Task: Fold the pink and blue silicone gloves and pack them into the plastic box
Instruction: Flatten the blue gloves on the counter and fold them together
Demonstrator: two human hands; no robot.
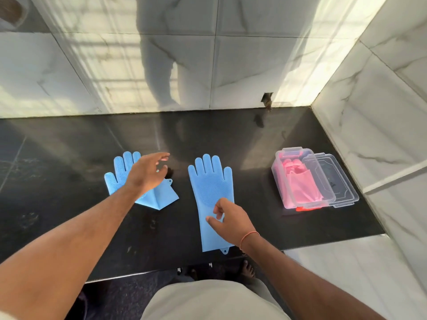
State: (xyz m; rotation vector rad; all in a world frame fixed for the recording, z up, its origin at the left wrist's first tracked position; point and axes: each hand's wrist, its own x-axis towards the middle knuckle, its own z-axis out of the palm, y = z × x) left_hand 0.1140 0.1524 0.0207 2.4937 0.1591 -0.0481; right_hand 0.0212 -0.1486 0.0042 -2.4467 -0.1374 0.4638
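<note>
From my remote seat, the flat glove (211,199) lay unfolded at the middle of the counter (69,146), fingers pointing to twelve o'clock and cuff at the near edge at six. My right hand (231,218) hovered over its lower palm with fingers loosely curled; I could not tell whether they touched the silicone, and they held nothing. At nine o'clock from that glove, well apart, sat the folded glove (159,195), its cuff doubled up so a crease showed toward six. My left hand (147,172) hung above it, fingers relaxed and spread, gripping nothing. Out at three o'clock stood the box (298,181), clear plastic, with the pink gloves (300,185) already inside and the lid (337,181) lying just beside it on the far side from me. I judged the pink pair done and the blue pair half folded, so the step in hand was folding the second blue glove. The next move called for pinching the cuff near six o'clock and bringing it up over the palm toward twelve, pressing the springy silicone flat so it would not reopen.
</note>
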